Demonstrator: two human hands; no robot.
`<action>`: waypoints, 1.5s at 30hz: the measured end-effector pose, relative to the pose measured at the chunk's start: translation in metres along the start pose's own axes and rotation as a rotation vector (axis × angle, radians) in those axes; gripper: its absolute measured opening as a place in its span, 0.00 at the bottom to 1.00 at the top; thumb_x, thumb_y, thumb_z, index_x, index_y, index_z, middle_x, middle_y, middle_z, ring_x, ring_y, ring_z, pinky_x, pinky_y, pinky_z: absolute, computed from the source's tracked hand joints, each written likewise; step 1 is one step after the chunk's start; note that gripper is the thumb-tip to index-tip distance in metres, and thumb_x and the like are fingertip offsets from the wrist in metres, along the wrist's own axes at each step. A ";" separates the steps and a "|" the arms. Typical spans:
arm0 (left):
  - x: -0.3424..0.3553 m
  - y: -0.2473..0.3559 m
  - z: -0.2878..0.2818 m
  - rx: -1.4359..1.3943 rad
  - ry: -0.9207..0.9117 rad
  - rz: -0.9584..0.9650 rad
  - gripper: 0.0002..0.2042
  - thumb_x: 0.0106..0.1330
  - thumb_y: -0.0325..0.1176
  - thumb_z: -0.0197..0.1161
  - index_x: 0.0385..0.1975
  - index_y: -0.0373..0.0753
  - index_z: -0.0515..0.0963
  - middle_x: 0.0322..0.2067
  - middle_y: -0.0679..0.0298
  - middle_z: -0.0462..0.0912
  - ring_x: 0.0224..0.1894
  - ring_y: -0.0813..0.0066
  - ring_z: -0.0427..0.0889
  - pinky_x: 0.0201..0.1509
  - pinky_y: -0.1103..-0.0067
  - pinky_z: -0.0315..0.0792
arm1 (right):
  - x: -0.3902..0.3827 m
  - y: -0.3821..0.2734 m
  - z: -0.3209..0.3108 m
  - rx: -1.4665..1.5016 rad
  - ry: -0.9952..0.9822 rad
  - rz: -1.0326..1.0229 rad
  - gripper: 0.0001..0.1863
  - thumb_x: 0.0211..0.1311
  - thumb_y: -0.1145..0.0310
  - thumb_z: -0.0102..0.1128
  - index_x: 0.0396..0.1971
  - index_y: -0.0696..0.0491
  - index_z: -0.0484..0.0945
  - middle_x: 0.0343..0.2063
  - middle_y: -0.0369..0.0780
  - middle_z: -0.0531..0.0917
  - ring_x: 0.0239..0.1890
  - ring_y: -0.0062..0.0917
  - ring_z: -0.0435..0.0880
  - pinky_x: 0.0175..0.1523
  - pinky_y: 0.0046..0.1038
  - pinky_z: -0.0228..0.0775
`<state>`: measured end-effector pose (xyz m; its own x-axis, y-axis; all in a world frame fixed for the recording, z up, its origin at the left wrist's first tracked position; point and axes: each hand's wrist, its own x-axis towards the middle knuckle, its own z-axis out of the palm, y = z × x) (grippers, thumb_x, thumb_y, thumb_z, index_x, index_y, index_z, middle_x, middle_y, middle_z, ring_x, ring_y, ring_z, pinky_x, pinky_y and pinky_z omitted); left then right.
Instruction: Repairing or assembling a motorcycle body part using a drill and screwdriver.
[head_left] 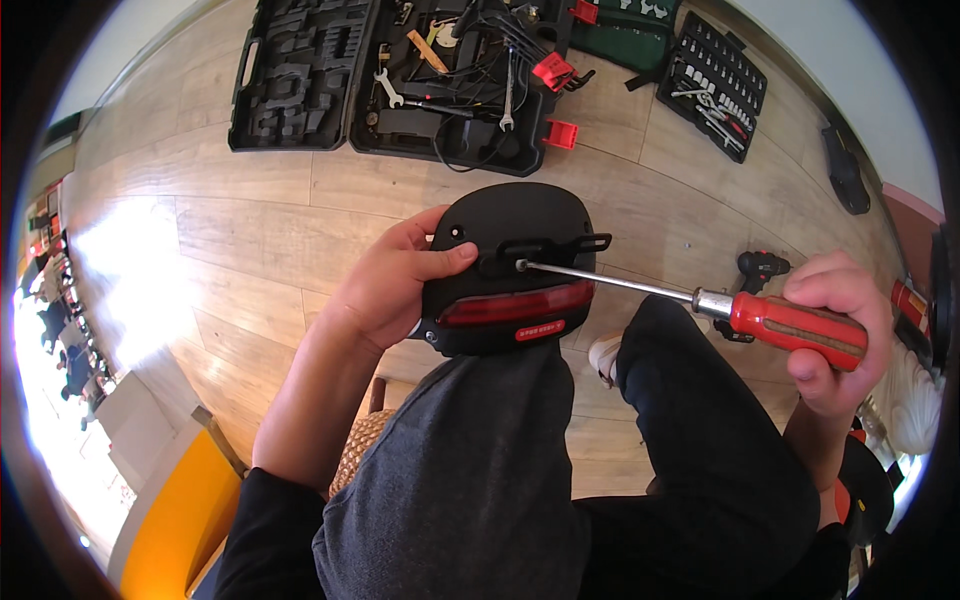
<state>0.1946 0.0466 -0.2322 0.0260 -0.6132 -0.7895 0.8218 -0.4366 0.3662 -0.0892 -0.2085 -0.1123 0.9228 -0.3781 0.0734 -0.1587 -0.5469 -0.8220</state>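
Note:
A black hard-shell case (520, 210) with rounded corners rests against my left knee, a red lens strip (517, 303) across its lower part. My left hand (405, 275) grips its left side, thumb on top and the other fingers hidden behind. Near the case's middle a black slotted bracket (575, 243) sticks out to the right. In my right hand (840, 325) is a screwdriver (795, 328) with a red handle, its long shaft pointing left. The screwdriver's tip meets a screw (521, 265) just below the bracket.
Ahead on the wooden floor lies an open black tool case (440, 125) with wrenches and cables. To its right are a green pouch (625, 40) and a socket set (712, 88). A cordless drill (762, 265) lies beyond my right knee; a yellow panel (185, 510) stands lower left.

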 end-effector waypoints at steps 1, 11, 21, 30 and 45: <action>0.000 0.000 0.001 -0.001 -0.002 -0.001 0.22 0.72 0.21 0.61 0.65 0.29 0.71 0.55 0.52 0.82 0.55 0.65 0.85 0.62 0.70 0.81 | 0.000 -0.002 0.000 -0.002 -0.001 0.002 0.31 0.54 0.48 0.80 0.40 0.63 0.81 0.30 0.45 0.84 0.32 0.32 0.84 0.39 0.28 0.76; -0.009 0.000 0.014 0.034 0.101 0.037 0.22 0.72 0.20 0.59 0.65 0.30 0.70 0.55 0.52 0.83 0.55 0.65 0.85 0.63 0.70 0.80 | 0.014 -0.034 0.011 -0.243 -0.059 0.038 0.20 0.51 0.65 0.80 0.41 0.57 0.82 0.32 0.44 0.84 0.30 0.35 0.82 0.37 0.31 0.74; -0.011 -0.001 0.017 0.058 0.134 0.056 0.20 0.72 0.20 0.59 0.63 0.30 0.72 0.54 0.53 0.83 0.54 0.66 0.85 0.64 0.70 0.79 | 0.013 -0.030 0.014 -0.294 -0.077 0.033 0.20 0.52 0.61 0.77 0.36 0.58 0.79 0.28 0.45 0.80 0.26 0.37 0.75 0.33 0.34 0.68; -0.012 -0.002 0.014 0.135 0.142 0.059 0.18 0.71 0.20 0.61 0.60 0.30 0.75 0.51 0.55 0.85 0.53 0.68 0.85 0.62 0.71 0.80 | 0.017 -0.035 0.003 -0.499 -0.160 0.036 0.25 0.55 0.48 0.75 0.31 0.57 0.80 0.22 0.42 0.79 0.24 0.35 0.76 0.31 0.32 0.64; 0.054 -0.010 -0.048 -0.171 -0.386 -0.372 0.20 0.73 0.35 0.54 0.54 0.23 0.78 0.51 0.52 0.86 0.56 0.65 0.84 0.64 0.72 0.75 | 0.016 -0.016 0.004 -0.148 -0.220 0.288 0.14 0.54 0.63 0.75 0.27 0.56 0.78 0.19 0.40 0.78 0.21 0.32 0.76 0.28 0.30 0.63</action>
<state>0.2151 0.0498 -0.3023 -0.4673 -0.6483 -0.6011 0.8168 -0.5767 -0.0130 -0.0704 -0.2032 -0.1002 0.8838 -0.3717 -0.2843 -0.4563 -0.5495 -0.6999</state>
